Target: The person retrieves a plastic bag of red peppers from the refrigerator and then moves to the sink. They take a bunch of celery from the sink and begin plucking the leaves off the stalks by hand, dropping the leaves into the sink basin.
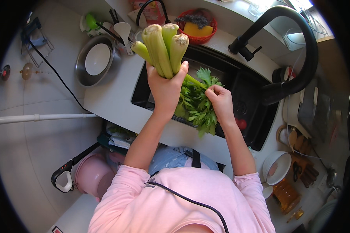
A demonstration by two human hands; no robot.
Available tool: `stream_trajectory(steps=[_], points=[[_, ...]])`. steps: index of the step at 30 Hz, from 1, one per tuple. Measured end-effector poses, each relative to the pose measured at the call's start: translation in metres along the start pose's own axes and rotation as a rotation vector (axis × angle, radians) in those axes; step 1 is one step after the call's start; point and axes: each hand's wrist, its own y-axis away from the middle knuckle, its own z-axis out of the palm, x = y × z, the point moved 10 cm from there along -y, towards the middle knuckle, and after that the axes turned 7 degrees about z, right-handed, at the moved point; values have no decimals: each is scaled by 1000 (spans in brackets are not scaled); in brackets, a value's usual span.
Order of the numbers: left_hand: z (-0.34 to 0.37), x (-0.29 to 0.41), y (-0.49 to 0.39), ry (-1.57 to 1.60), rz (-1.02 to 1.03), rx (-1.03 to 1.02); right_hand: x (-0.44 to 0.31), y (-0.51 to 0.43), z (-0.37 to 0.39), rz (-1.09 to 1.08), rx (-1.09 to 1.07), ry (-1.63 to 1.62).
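My left hand [165, 87] is wrapped around a bunch of celery stalks [162, 54], their pale cut ends pointing up and away from me. The leafy tops hang from the other end as dense green celery leaves [202, 107], over the front rim of the black sink [250, 70]. My right hand [221, 100] pinches a thin celery stem [196, 81] near the leaves, between thumb and bent fingers. Part of the bunch is hidden behind my left hand and wrist.
A black faucet [309, 49] arches over the sink's right side. Inside the sink lies a red round item [241, 123]. Left of the sink are a steel basin [83, 74] and white bowl [97, 59]. A red basket [197, 39] with a yellow sponge [198, 29] stands behind.
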Motion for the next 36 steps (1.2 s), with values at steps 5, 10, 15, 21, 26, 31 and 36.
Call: stream_trajectory(steps=[5,10,15,21,26,31,36], points=[[-18,-8,-4,133,-79,143,21,-6,-46,-88,275,133],[-45,27,-39,268,-4,237,22,11,-44,-15,-1,-144],[-58,32,-41,368,-73,230,-20,21,-45,-91,-104,-280],[-60,34,-39,448,-99,242,-99,44,-48,-421,26,50],[-56,36,-37,472,-109,220,-119,47,-16,-557,-15,251],[-48,42,-34,435,-86,182,-135,58,46,-1028,40,812],[-44,43,-33,431,-87,165,-119,45,59,-1115,164,1125]])
